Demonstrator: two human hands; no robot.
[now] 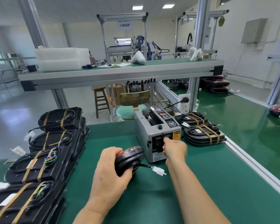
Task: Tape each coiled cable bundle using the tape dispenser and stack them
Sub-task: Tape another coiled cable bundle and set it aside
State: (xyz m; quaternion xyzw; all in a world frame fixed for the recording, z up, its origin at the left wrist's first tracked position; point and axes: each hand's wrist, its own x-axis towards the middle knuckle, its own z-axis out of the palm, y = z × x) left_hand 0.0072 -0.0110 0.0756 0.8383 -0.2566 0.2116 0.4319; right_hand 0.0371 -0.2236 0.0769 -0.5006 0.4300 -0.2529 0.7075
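While left hand (110, 168) curls fingers round black coiled cable bundle with red lens (129, 157), lower centre of frame, tilted and parked just beside outlet, probably so strip goes straight on, right hand (174, 149) sits at mouth of grey box-shaped tape dispenser (142, 131). Fingers bunched, likely after fresh strip; can't tell if anything's pinched. Taped bundles (44, 162) stacked down left edge.
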